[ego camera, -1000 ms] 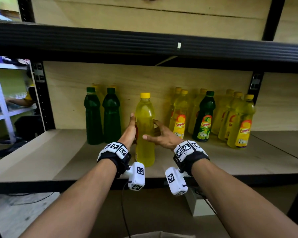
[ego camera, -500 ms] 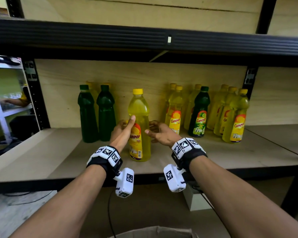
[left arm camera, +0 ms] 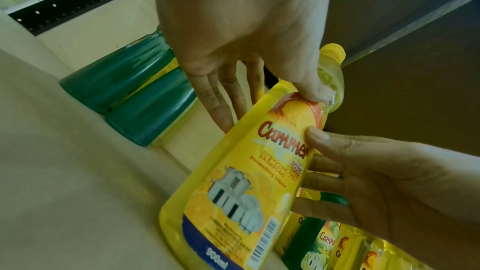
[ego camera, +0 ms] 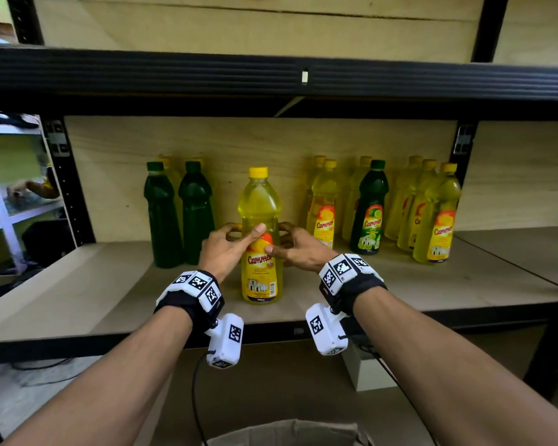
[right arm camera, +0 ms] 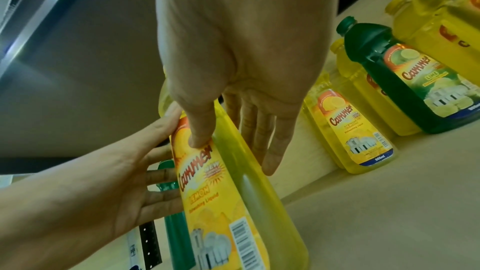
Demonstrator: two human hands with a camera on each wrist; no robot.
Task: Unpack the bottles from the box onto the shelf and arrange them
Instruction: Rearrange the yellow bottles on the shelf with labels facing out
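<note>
A yellow lemon bottle (ego camera: 260, 278) with a yellow cap stands upright on the wooden shelf (ego camera: 110, 291), near its front edge, label facing me. My left hand (ego camera: 231, 244) holds its left side, thumb on the front and fingers behind. My right hand (ego camera: 295, 249) holds the right side, thumb on the label top. The left wrist view shows the bottle (left arm camera: 241, 182) pinched by the left hand (left arm camera: 249, 81), with the right hand (left arm camera: 363, 176) opposite. The right wrist view shows the right hand (right arm camera: 233, 110) on the same bottle (right arm camera: 233, 202).
Two dark green bottles (ego camera: 163, 217) stand at the left with yellow ones behind. At the right is a group of yellow bottles (ego camera: 437, 220) and one green lime bottle (ego camera: 369, 210). The upper shelf beam (ego camera: 271, 75) runs overhead. The cardboard box (ego camera: 287, 434) sits below.
The yellow bottle has been turned where it stands, so its label now faces me. Both hands have closed in round it, thumbs onto the front.
</note>
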